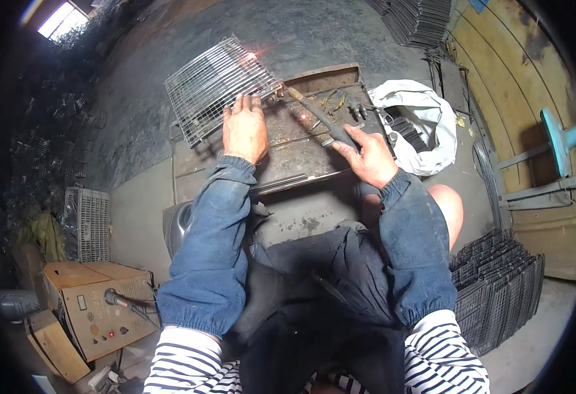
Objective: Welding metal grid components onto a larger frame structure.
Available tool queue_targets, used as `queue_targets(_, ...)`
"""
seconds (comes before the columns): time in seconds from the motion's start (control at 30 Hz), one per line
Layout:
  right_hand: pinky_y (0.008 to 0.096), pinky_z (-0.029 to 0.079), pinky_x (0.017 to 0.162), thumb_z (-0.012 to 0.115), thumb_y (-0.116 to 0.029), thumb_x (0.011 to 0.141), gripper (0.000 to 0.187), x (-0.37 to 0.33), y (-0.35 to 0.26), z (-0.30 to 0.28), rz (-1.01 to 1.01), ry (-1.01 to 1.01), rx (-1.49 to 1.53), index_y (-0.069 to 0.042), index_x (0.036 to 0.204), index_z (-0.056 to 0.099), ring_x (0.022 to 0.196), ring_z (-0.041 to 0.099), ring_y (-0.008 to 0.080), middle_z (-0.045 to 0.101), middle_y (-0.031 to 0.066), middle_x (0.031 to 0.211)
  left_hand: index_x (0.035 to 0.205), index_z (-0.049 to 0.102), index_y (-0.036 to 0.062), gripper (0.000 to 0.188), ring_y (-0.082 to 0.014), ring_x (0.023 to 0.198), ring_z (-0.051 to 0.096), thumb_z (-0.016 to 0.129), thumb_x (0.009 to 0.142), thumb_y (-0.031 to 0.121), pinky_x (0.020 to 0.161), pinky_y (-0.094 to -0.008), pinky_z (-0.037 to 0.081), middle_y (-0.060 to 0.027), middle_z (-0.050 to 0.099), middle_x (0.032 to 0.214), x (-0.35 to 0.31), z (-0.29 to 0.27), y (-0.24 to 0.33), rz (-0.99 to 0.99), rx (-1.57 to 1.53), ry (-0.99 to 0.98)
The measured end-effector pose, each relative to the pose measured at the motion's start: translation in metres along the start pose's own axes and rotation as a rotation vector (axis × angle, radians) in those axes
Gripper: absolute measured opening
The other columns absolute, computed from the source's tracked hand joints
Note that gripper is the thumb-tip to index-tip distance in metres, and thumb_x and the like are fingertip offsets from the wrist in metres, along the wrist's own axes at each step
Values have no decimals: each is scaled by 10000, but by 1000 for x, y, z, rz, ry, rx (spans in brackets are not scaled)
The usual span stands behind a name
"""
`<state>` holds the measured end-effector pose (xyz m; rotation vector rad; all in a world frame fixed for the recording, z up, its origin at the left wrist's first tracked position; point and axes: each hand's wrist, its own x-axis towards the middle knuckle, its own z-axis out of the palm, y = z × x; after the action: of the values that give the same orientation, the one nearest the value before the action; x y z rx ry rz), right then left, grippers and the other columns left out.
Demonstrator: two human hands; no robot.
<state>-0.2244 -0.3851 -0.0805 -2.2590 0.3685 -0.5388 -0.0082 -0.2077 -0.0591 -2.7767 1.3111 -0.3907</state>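
Note:
My left hand (244, 129) lies flat, fingers together, on the near edge of a wire mesh grid (217, 84) that rests on a rusty metal worktable (301, 157). My right hand (365, 156) grips the dark handle of a welding electrode holder (321, 118). Its tip points up-left to the grid's right corner, where a small orange spark glows (251, 57). Both forearms wear blue sleeve covers over striped sleeves.
A white sack (419, 118) lies right of the table. Stacks of finished wire grids sit at lower right (498, 289) and top right (419, 20). A tan welding machine (94, 302) with a cable stands at lower left, beside a white crate (91, 223).

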Motion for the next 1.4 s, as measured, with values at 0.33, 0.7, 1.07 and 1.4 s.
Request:
queue_targets(0.33, 451, 555, 841, 694, -353, 931, 505, 17, 6, 17, -5, -12, 39, 35, 1247, 626, 921, 702, 425, 712, 271, 983, 1439, 475, -44, 630, -344, 1431, 420, 575, 838, 115, 1160, -541, 334, -218, 515, 1462, 0, 2, 1, 3, 72, 7)
queue_targets(0.7, 465, 553, 758, 712, -321, 919, 398, 20, 10, 21, -96, 31, 29, 7, 1142, 680, 834, 699, 428, 705, 254, 892, 1408, 496, -55, 621, -337, 1426, 425, 595, 826, 139, 1174, -516, 331, -230, 492, 1484, 1, 5, -1, -13, 71, -32)
queue_targets(1.07, 473, 548, 755, 718, -290, 909, 393, 19, 12, 21, -128, 60, 51, 19, 1148, 670, 851, 685, 448, 698, 269, 911, 1350, 564, -35, 525, -350, 1405, 450, 589, 844, 103, 1132, -563, 360, -233, 542, 1418, 0, -2, 5, 23, 65, 1)
queue_targets(1.4, 464, 554, 762, 725, -308, 910, 434, 17, 15, 15, -68, 87, 30, 11, 1195, 654, 845, 700, 430, 703, 268, 905, 1372, 526, -35, 595, -333, 1394, 466, 635, 799, 83, 1117, -540, 378, -206, 549, 1415, 6, 0, 5, -11, 7, 58)
